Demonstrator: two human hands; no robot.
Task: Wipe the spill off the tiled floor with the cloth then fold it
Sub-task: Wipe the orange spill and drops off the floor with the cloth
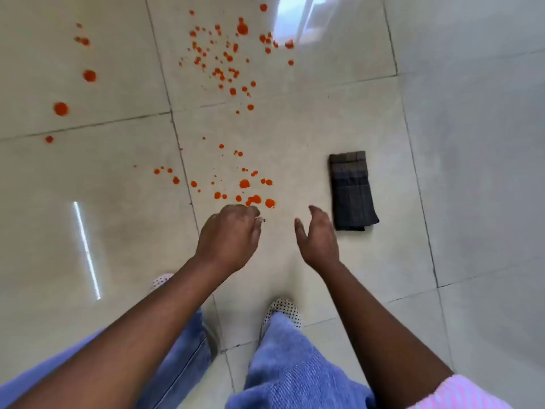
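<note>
From the head view, we judge we are at the very start: the orange spill (230, 69) lies unwiped across several tiles of the tiled floor (472, 143), and the cloth (351, 190) sits folded and untouched on the tile just right of the nearest drops. Next we need to reach right and grasp the cloth. Our right hand (318, 234) hovers just beside its near end, fingers relaxed and spread, holding nothing. Our left hand (230, 231) hangs over the closest drops, fingers loosely curled, also holding nothing.
</note>
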